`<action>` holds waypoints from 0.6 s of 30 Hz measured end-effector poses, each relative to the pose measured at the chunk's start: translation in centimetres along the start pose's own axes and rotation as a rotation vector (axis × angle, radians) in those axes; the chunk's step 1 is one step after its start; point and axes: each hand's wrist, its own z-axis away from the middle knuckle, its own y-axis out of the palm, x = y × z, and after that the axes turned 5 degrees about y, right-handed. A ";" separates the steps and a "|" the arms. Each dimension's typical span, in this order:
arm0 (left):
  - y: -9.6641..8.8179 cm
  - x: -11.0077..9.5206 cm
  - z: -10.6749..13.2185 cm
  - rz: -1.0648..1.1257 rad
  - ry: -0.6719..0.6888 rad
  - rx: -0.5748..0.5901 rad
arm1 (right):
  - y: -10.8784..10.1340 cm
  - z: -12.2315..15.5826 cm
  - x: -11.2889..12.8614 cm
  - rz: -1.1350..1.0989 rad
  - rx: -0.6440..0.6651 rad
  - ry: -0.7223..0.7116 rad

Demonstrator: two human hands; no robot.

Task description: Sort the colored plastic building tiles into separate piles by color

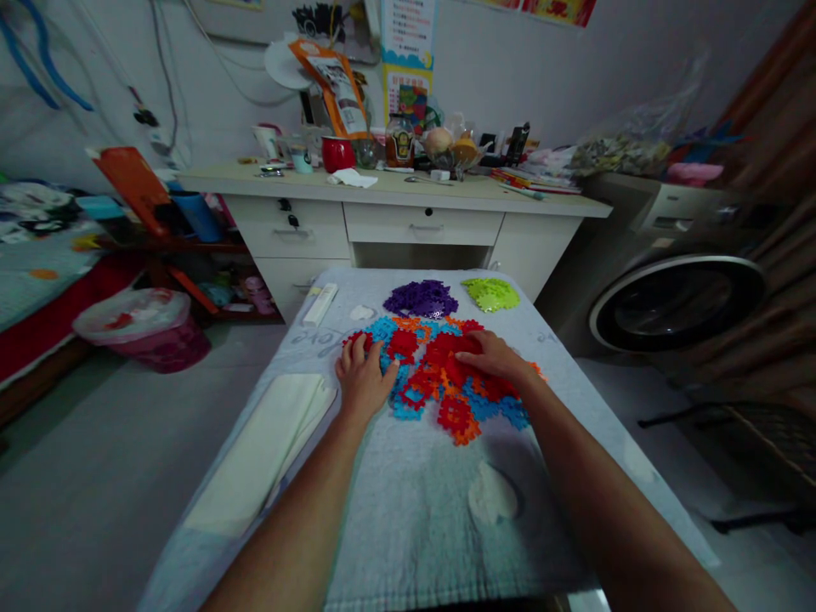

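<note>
A mixed heap of red, orange and blue plastic puzzle pieces (446, 382) lies in the middle of a table covered with a light grey towel (408, 510). My left hand (362, 374) rests flat on the heap's left edge, fingers spread over red and blue pieces. My right hand (494, 357) lies palm down on the red pieces at the heap's right side, its fingers together and stretched out. Behind the heap sit a sorted purple pile (421, 299) and a lime green pile (490, 293).
A folded cream cloth (261, 450) lies on the table's left side and a white stick-shaped item (320, 303) at the far left. A cluttered desk (395, 191) stands behind, a washing machine (676, 297) to the right, a pink bin (144, 327) on the left floor.
</note>
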 end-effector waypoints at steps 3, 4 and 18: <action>0.2 0.1 0.0 0.024 0.036 0.017 | 0.3 0.6 2.3 0.040 0.025 -0.043; 0.3 0.2 0.0 0.030 0.041 0.020 | 0.3 0.8 2.9 0.060 0.024 -0.045; 0.3 0.7 -0.6 0.136 0.026 -0.027 | 0.4 -0.2 10.0 -0.146 -0.157 -0.247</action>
